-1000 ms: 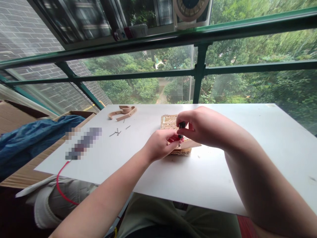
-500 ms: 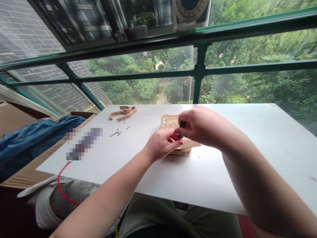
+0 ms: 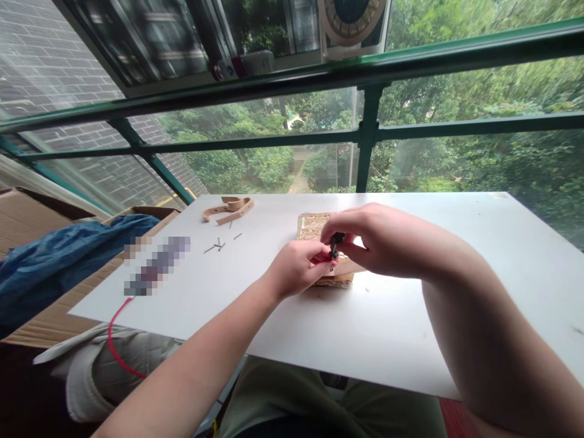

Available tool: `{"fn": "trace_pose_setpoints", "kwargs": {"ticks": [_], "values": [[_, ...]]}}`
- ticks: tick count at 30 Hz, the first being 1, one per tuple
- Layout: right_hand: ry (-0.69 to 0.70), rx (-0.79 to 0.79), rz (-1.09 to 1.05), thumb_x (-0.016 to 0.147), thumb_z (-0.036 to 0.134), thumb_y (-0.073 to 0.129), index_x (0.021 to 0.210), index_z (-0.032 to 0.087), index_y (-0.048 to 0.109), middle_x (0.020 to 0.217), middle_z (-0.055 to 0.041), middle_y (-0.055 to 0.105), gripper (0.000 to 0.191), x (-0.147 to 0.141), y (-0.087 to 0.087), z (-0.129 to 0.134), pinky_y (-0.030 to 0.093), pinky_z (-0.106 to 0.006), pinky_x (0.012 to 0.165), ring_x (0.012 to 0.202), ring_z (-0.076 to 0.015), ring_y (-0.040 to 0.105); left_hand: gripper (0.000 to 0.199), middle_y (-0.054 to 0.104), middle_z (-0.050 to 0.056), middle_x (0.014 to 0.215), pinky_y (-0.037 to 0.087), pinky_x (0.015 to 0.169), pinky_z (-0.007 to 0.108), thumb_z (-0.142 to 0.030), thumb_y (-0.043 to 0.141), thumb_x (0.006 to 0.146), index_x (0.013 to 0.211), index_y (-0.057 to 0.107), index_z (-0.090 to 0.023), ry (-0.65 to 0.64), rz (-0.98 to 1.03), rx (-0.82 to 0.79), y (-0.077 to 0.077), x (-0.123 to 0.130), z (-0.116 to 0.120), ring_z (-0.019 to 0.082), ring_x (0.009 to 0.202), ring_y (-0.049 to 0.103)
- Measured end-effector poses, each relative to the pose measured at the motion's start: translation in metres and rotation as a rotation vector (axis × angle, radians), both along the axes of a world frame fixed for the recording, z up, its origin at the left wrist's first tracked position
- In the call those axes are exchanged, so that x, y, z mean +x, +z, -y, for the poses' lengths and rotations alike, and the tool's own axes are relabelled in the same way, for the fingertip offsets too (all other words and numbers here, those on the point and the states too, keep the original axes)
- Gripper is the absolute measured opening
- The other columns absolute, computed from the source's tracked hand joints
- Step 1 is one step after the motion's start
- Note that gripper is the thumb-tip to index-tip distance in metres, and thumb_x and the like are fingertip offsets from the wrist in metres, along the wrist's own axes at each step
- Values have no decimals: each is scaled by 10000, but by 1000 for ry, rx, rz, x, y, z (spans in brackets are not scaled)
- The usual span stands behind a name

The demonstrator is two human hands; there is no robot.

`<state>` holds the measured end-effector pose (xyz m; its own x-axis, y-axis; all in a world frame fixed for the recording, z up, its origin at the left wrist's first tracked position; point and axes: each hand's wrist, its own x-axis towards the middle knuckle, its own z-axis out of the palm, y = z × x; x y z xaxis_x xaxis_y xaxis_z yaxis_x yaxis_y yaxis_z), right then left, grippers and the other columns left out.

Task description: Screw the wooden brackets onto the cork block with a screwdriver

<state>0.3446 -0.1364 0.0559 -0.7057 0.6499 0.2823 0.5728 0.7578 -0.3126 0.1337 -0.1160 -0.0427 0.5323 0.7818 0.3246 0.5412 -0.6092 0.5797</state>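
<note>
In the middle of the white table, a small black tool stands upright between my two hands. My left hand is closed in a pinch around its lower end. From above, my right hand curls its fingers and thumb about the upper end. Beneath the hands, a tan strip rests over a worn cardboard block with scuffed, pitted faces. The fingers hide much of the tool and of the strip, and the tool's exact kind does not show.
A curled tan strip with holes lies at the back left, with several small metal pins or screws near it. A blurred-out object with a red cord lies at the left edge. Beside the table stands a cardboard box holding blue cloth.
My right hand has shifted slightly and loosened its curl, so more of the black tool shows. My left hand stays in nearly the same place.
</note>
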Motion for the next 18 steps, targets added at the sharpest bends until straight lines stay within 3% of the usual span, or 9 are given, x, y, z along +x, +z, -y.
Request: {"fn": "trace_pose_setpoints", "kwargs": {"ticks": [5, 18], "values": [[-134, 48, 40, 854, 237, 570, 809, 210, 695, 654, 4, 639, 135, -4, 2, 1, 328, -263, 589, 570, -108, 472, 134, 757, 12, 813, 532, 671, 242, -277, 623, 877, 923, 724, -202, -32, -43, -13, 3, 0, 0, 143, 724, 687], [-299, 119, 91, 850, 385, 555, 664, 189, 620, 544, -5, 554, 279, -13, -1, 0, 289, -269, 534, 515, -113, 395, 121, 770, -8, 845, 545, 666, 237, -277, 650, 858, 927, 731, -219, -15, -61, -51, 6, 3, 0, 147, 737, 717]]}}
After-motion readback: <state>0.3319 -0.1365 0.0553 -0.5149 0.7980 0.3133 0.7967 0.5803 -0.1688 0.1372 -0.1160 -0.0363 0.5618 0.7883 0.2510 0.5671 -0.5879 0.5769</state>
